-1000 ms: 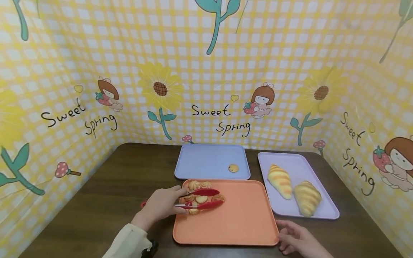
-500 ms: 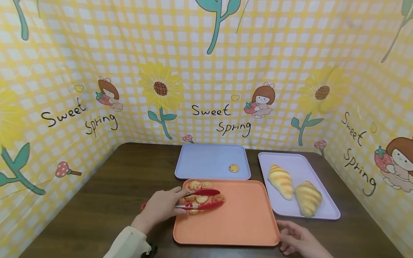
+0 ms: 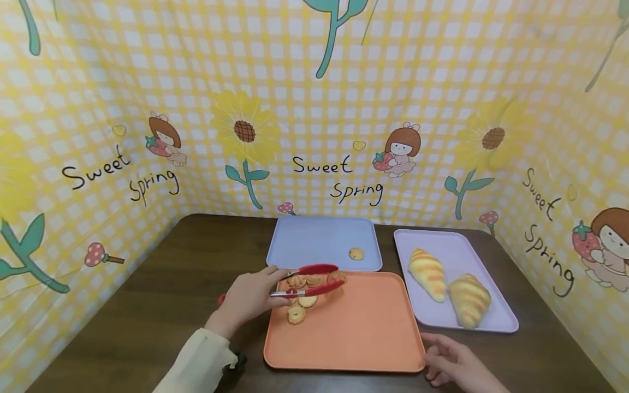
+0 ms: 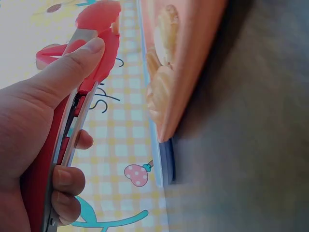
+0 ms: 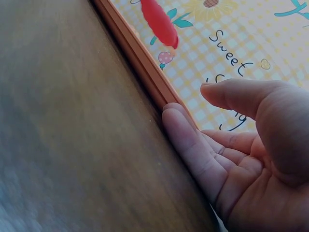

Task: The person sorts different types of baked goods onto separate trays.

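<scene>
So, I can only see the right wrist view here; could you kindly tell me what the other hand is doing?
Observer: The left hand grips red tongs over the orange tray.
Operator: Thank you. Are the tongs holding anything?
Observer: Their tips sit at a cookie near the tray's far edge, but I cannot tell if it is clamped.
Operator: And what else is on the table?
Observer: A blue tray with one cookie, and a lilac tray with two croissants.
</scene>
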### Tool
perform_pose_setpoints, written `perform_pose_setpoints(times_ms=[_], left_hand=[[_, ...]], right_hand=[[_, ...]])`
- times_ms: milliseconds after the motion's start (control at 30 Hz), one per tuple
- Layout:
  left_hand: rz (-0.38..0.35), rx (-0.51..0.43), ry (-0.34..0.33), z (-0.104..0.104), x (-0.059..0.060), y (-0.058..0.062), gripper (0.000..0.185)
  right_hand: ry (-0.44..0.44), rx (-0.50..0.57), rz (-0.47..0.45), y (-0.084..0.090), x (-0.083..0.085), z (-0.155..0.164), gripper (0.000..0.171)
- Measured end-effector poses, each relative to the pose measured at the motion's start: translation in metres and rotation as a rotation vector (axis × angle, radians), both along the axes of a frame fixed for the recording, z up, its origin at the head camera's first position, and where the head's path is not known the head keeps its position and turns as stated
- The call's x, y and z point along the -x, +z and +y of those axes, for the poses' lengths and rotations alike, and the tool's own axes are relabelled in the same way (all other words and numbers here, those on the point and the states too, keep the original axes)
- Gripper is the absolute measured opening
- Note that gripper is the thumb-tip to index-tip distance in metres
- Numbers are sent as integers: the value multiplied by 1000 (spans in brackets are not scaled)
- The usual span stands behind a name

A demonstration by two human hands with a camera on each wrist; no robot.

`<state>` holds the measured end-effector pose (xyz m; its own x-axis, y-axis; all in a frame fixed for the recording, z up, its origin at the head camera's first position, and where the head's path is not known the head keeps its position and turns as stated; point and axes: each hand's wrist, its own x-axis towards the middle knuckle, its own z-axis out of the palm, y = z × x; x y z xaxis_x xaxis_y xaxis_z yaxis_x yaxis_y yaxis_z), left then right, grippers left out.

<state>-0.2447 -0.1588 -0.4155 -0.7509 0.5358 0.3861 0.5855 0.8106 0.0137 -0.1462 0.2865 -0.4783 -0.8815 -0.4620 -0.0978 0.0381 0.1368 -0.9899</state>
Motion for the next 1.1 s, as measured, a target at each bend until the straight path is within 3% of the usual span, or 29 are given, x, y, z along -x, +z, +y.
perform_pose_setpoints(times_ms=[200, 500, 1100], left_hand=[[-29, -23, 60, 11, 16, 6, 56], [34, -76, 110, 22, 49, 1, 57], [-151, -41, 209, 57, 98, 0, 60]], right_hand=[[-14, -5, -18, 3, 0, -1, 60], [-20, -18, 6, 4, 1, -2, 58], [-8, -5, 5, 0, 1, -1, 59]])
